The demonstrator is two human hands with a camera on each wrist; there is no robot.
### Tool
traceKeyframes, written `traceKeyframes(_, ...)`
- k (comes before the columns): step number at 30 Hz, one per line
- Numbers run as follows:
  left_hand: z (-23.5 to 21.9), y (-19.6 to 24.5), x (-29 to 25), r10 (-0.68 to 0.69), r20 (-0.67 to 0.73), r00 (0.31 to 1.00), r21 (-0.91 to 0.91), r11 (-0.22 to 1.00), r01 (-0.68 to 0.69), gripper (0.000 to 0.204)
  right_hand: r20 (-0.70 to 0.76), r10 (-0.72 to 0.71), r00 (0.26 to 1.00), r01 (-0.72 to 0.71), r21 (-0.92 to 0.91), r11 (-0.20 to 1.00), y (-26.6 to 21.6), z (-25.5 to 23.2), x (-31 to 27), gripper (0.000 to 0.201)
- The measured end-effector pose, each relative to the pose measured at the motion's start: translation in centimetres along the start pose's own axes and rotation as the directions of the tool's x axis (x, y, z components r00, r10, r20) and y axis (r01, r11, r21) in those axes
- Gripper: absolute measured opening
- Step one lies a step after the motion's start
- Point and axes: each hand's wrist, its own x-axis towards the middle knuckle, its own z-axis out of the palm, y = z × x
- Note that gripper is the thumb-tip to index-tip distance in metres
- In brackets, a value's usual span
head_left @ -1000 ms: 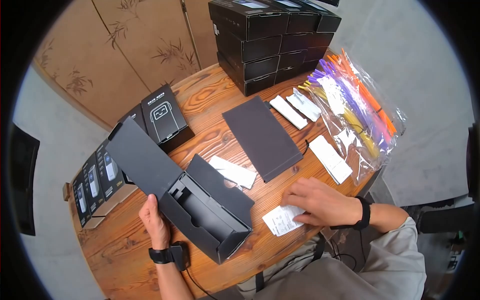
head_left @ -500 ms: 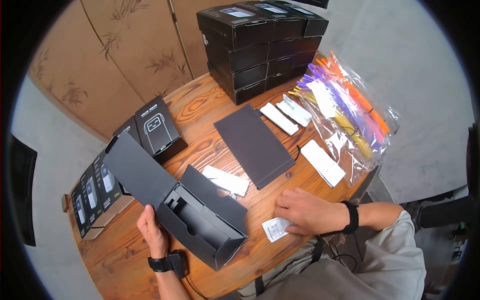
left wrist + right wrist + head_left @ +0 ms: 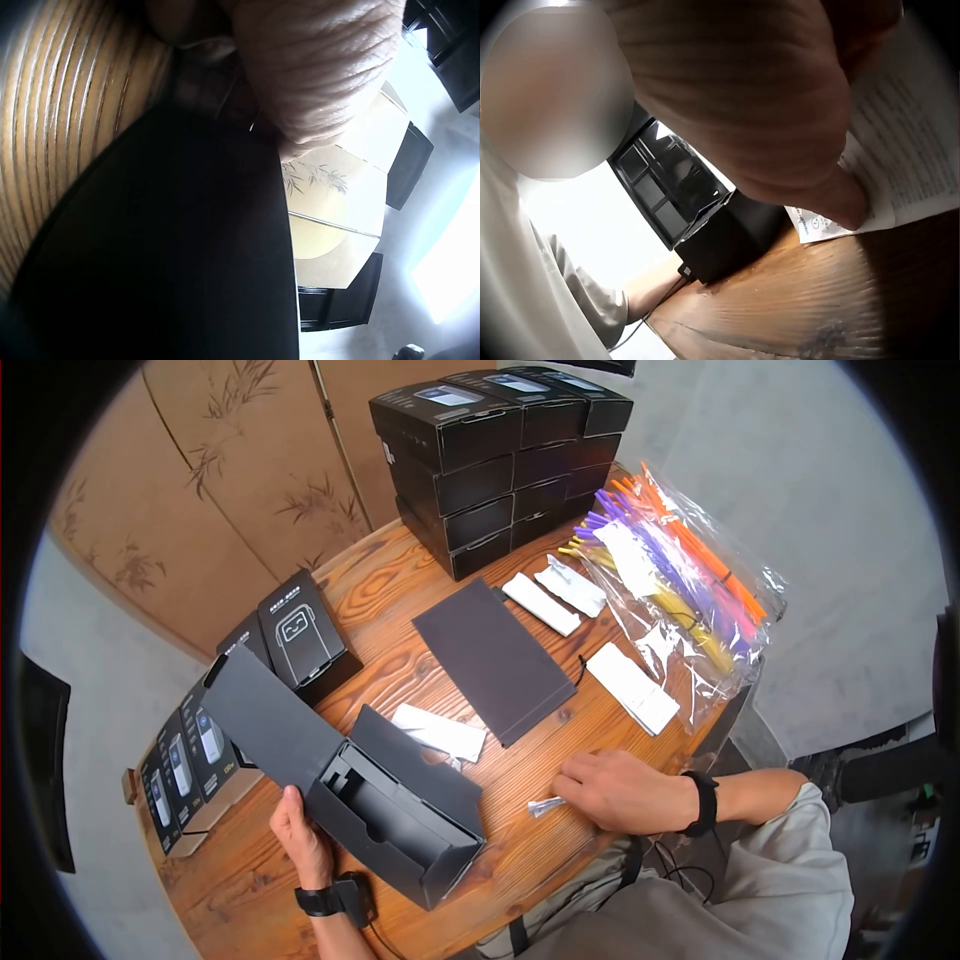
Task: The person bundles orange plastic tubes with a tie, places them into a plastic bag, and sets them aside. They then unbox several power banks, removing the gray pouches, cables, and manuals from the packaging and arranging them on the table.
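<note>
An open-topped black cardboard box (image 3: 350, 827), its lid and side flap folded out, stands tilted near the front of the table. My left hand (image 3: 302, 842) grips its left side, thumb up along the edge and the other fingers hidden behind the card. The left wrist view is mostly filled by a dark box panel (image 3: 172, 247) below the hand. To the right of the box, my right hand (image 3: 632, 792) pinches a folded printed leaflet (image 3: 543, 807), seen nearly edge-on from above. Lines of small print show on the leaflet (image 3: 915, 150) in the right wrist view, close over the wood.
A dark flat panel (image 3: 495, 660) lies mid-table, with white folded papers (image 3: 632, 688) and white wrapped pieces (image 3: 541, 604) around it. Black boxes are stacked (image 3: 480, 490) at the back; others (image 3: 305, 635) stand left. A clear bag of coloured sticks (image 3: 690, 580) lies at the right.
The leaflet, earlier showing its printed face, has turned up nearly edge-on in my right hand. My left hand keeps its grip on the box. The head view has shifted slightly.
</note>
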Motion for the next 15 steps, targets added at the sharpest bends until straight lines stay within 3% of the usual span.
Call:
traceKeyframes(3,-0.1,-0.1,0.0,0.0,-0.005,1.0,0.004,1.0,0.0,0.038,0.107,0.137,0.985,-0.155,0.182,0.971,0.4,-1.4,-0.3,0.017)
traceKeyframes(6,0.3,-0.1,-0.1,0.0,-0.028,1.0,0.002,1.0,0.0,0.038,0.097,0.363,0.927,-0.374,0.164,0.913,1.5,-4.1,-0.6,0.024)
traceKeyframes(8,0.3,-0.1,-0.1,-0.01,-0.032,0.999,0.004,1.0,0.01,0.038,-0.097,0.367,0.925,-0.345,0.19,0.919,4.1,-4.6,-1.2,0.034)
traceKeyframes(9,0.1,0.0,-0.1,-0.019,-0.027,0.999,0.007,1.0,0.019,0.039,-0.145,0.428,0.892,-0.401,0.179,0.898,4.3,-5.7,-1.2,0.034)
traceKeyframes(11,-0.1,0.0,-0.1,-0.028,-0.028,0.999,0.007,1.0,0.028,0.039,-0.094,0.57,0.816,-0.539,0.234,0.809,5.3,-7.4,-1.0,0.037)
traceKeyframes(15,-0.1,-0.3,0.0,-0.025,-0.031,0.999,0.007,1.0,0.025,0.04,-0.164,0.634,0.756,-0.6,0.212,0.771,8.7,-6.2,-2.0,0.046)
